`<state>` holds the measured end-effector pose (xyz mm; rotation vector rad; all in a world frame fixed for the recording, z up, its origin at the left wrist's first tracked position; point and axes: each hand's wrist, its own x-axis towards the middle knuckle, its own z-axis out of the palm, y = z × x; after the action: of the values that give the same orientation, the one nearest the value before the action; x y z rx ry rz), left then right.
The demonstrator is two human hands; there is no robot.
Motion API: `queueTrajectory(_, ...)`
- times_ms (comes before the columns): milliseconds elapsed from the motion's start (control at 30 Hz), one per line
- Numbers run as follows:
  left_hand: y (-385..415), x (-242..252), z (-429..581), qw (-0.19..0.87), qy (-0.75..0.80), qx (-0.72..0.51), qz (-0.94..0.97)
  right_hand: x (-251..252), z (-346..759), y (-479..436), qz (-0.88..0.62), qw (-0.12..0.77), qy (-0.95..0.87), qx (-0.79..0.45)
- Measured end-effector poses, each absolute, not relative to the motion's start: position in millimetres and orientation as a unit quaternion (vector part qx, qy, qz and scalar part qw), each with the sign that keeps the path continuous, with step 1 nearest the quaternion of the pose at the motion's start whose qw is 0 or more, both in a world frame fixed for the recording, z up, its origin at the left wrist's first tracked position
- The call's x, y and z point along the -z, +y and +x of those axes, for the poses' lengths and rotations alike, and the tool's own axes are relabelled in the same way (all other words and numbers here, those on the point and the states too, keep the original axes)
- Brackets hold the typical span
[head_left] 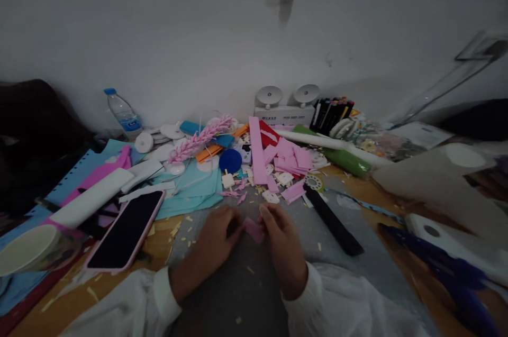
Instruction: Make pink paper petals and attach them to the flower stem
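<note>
My left hand [216,236] and my right hand [282,244] meet over a grey mat [254,284] in front of me. Together they pinch a small pink paper piece [254,229] between their fingertips. White sleeves cover both wrists. Just beyond the hands lie several cut pink paper bits [238,195] and a stack of pink paper strips [291,160]. A long pink strip [256,152] lies upright beside the stack.
A phone in a pink case [127,231] lies to the left. A black ruler-like bar [333,220] lies to the right. Farther back are a pink braided paper stem [200,138], a blue disc [230,161], a water bottle [123,112], a marker set [331,112], a green roll [341,157].
</note>
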<state>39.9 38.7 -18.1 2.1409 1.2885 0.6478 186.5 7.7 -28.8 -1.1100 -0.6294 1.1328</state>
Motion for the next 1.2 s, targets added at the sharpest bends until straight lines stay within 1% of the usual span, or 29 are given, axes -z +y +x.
queueTrajectory(133,35,7,36,0.331,0.492,-0.26,0.762,26,188,3,-0.493,0.651,-0.3,-0.493)
queueTrajectory(333,32,-14,29,0.519,0.491,-0.357,0.602,19,187,-8,-0.491,0.633,-0.339,-0.494)
queueTrajectory(400,32,-14,27,0.55,0.484,-0.39,0.558,16,185,-9,-0.489,0.631,-0.346,-0.493)
queueTrajectory(533,35,-6,21,0.574,0.464,-0.428,0.522,12,183,-9,-0.479,0.623,-0.37,-0.496)
queueTrajectory(767,42,8,18,0.612,0.417,-0.453,0.497,16,183,-4,-0.451,0.607,-0.407,-0.512)
queueTrajectory(933,36,6,16,0.65,0.401,-0.419,0.491,22,182,1,-0.44,0.613,-0.403,-0.518)
queueTrajectory(1100,29,6,9,0.631,0.382,-0.382,0.556,26,179,0,-0.431,0.604,-0.401,-0.537)
queueTrajectory(1200,28,7,8,0.639,0.381,-0.371,0.556,26,179,-1,-0.429,0.595,-0.403,-0.547)
